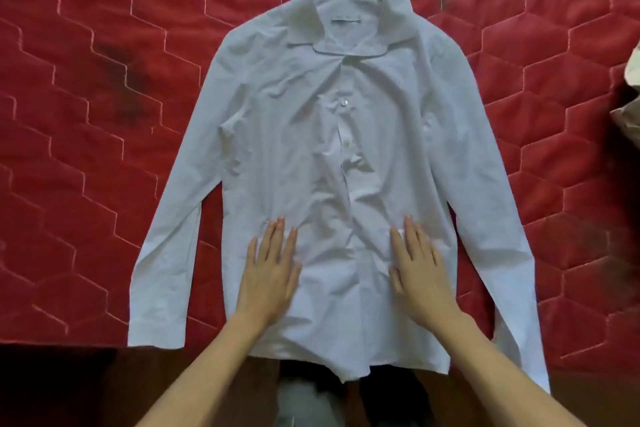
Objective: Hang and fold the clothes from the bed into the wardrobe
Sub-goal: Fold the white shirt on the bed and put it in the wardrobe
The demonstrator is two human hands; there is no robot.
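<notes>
Pressing flat on white shirt point(332, 156), spread front-up over red quilted bed point(86, 114): left hand point(270, 270) and right hand point(420, 270), fingers straight, gripping nothing, flanking button placket.

This is a home bedroom. A bed point(104, 114) fills nearly the whole view, covered by a red quilted spread stitched in a hexagon pattern. A white shirt point(329, 149) lies flat on it, collar at the far side.

Shirt point(332, 156) lies on bed point(86, 114), hem overhanging the near edge.
</notes>
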